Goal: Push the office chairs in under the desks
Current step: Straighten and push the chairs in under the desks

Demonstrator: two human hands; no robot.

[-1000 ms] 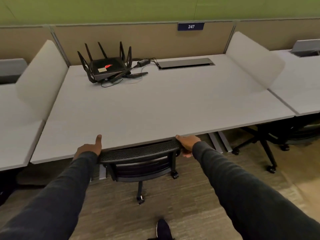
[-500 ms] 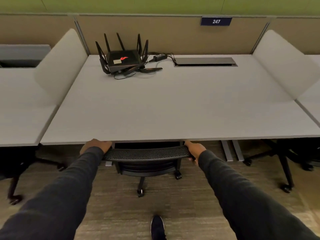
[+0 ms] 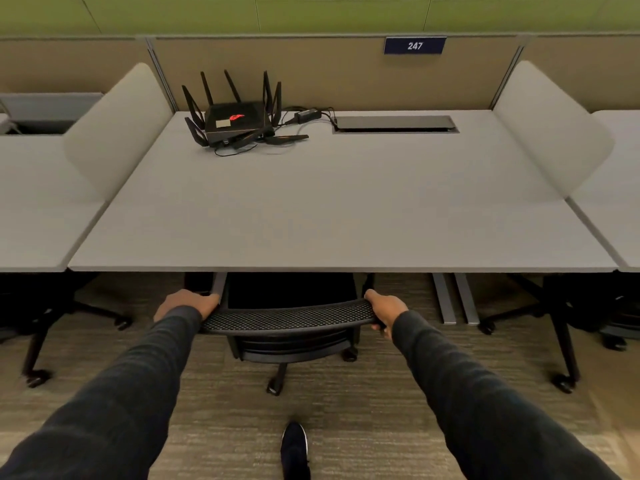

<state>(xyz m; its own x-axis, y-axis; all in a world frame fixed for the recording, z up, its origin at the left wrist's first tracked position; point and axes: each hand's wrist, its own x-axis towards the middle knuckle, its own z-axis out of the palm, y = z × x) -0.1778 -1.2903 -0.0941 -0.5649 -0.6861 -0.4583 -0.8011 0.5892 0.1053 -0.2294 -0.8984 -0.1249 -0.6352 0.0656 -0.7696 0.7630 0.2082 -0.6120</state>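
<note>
Office chair (image 3: 287, 318): seat tucked beneath bench (image 3: 343, 237), backrest now just clear of its edge after easing back. Left hand (image 3: 187, 303), right hand (image 3: 386, 311): each grip clamped on backrest ends. Likely seated; release due.

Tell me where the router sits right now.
The router sits on the desk at its far left, beside the power adapter and left of the cable tray.

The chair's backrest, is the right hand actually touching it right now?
Touching. The head view shows the right hand wrapped over the right end of the chair's mesh backrest, its fingers curling under the rim.
</note>
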